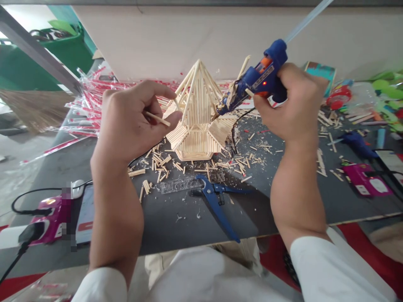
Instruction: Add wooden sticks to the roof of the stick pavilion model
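A small pointed-roof model [199, 140] built of thin wooden sticks stands on the dark table between my hands. My left hand [135, 117] is closed in a pinch beside its roof, with a short wooden stick [158, 119] lying across the fingers. My right hand [289, 100] is wrapped around a blue hot glue gun [262, 77], whose small red light is lit. The gun points down and left, its nozzle at the model's right side. A clear glue stick [308, 20] sticks out of its back. Another short stick shows by my right fingertips.
Blue cutters [217, 205] and a clear ruler [178, 186] lie in front of the model among scattered stick offcuts [162, 161]. Purple power strips [367, 180] with cables sit at both sides. Red-and-clear plastic wrappers [90, 105] pile at the left rear.
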A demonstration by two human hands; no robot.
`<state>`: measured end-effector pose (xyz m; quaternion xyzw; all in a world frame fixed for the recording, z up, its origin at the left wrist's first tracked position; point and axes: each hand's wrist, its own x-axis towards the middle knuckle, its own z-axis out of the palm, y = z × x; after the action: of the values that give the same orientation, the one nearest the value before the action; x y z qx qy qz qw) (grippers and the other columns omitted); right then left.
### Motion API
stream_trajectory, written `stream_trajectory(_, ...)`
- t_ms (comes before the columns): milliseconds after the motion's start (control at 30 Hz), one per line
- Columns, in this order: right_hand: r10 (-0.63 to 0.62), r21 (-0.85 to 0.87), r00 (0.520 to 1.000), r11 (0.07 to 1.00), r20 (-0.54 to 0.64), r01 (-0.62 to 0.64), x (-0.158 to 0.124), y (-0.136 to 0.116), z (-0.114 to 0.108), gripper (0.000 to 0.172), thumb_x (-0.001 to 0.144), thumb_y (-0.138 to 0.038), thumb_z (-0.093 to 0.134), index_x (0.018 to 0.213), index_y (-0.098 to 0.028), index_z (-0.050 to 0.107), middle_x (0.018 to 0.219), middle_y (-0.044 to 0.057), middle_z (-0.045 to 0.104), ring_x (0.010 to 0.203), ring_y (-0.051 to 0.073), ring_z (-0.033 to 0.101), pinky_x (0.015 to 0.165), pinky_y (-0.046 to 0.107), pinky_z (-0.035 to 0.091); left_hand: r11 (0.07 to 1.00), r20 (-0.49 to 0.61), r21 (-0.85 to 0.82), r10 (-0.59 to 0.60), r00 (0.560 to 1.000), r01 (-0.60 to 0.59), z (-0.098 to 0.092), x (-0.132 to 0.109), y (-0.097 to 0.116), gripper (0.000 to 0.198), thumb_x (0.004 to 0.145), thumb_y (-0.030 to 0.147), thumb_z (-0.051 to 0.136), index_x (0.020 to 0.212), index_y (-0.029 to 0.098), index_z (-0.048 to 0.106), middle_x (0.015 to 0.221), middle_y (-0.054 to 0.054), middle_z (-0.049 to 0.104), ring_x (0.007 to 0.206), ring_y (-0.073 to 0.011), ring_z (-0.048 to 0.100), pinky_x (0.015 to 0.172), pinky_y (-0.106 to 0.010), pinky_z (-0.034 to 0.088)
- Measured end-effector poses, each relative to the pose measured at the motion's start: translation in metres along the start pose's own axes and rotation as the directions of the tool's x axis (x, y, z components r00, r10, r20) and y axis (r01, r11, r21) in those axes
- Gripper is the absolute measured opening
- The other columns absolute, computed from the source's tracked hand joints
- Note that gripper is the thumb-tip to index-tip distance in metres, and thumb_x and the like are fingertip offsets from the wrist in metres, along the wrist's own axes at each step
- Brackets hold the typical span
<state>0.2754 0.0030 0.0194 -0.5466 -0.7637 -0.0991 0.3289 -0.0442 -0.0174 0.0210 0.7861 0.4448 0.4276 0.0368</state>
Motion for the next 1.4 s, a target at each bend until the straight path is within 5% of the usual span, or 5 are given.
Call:
stream_trajectory(567, 0.075, -0.054, 0.996, 0.996, 0.043, -0.073, 0.0006, -0.0004, 0.0015, 0.031, 0.091, -0.04, 0.059, 0.121, -0.033, 0.064, 0.113, 0.01, 0.075, 0.105, 0.035, 0.065, 0.083, 0.044, 0.049, 1.0, 0.004, 0.005, -0.003, 1.0, 0.003, -0.0013, -0.0001, 0.0034, 0.033, 0.075, 0.022, 0.084, 0.107, 0.024, 0.077, 0.063, 0.007, 0.058, 0.052, -0.0064, 0.05, 0.05, -0.025, 0.041)
stream_trajectory(1267, -0.009, -0.011, 1.0, 1.0, -0.016, 0.009, 0.0008, 0.002, -0.0014, 0.027, 0.093, -0.036, 0.062, 0.118, -0.026, 0.065, 0.105, 0.011, 0.072, 0.098, 0.031, 0.066, 0.085, 0.041, 0.047, 1.0, 0.003, 0.01, 0.011, 1.0, -0.011, 0.0021, 0.0007, 0.0013, 0.033, 0.075, 0.022, 0.083, 0.107, 0.026, 0.078, 0.062, 0.005, 0.057, 0.054, -0.0082, 0.048, 0.054, -0.03, 0.042)
stream_trajectory(1400, 0.066, -0.02, 0.998, 0.998, 0.013, -0.066, 0.0015, -0.0019, -0.0041, 0.025, 0.093, -0.042, 0.061, 0.116, -0.031, 0.064, 0.108, 0.01, 0.074, 0.1, 0.032, 0.066, 0.088, 0.043, 0.048, 1.0, 0.041, 0.015, -0.017, 0.999, 0.017, 0.0026, 0.0005, 0.0006, 0.033, 0.079, 0.026, 0.081, 0.112, 0.026, 0.077, 0.064, 0.002, 0.059, 0.055, -0.0108, 0.048, 0.051, -0.032, 0.039)
